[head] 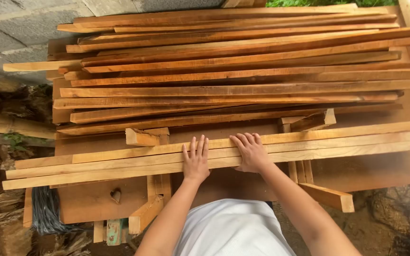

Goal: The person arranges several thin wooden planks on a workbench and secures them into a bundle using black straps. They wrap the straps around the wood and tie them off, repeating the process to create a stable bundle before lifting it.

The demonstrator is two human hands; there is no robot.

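Wooden slats (pixel 119 163) on a workbench (pixel 375 166) lie under flat, open left hand (pixel 196 161) and right hand (pixel 250 152).

Pale tan slats (pixel 214 154), reddish-brown stacked boards (pixel 233 71), seemingly.

Two bare forearms are seen from above, uncovered from the elbow down; no sleeve, glove, watch or bracelet is worn on either. The left hand (pixel 196 161) and the right hand (pixel 251 151) are both bare, and no ring can be made out on the fingers (pixel 193 144). The nails are kept short and unpainted, as far as can be told. At the lower edge a plain white garment (pixel 233 230) is worn over the torso, smooth, without print or buttons visible.
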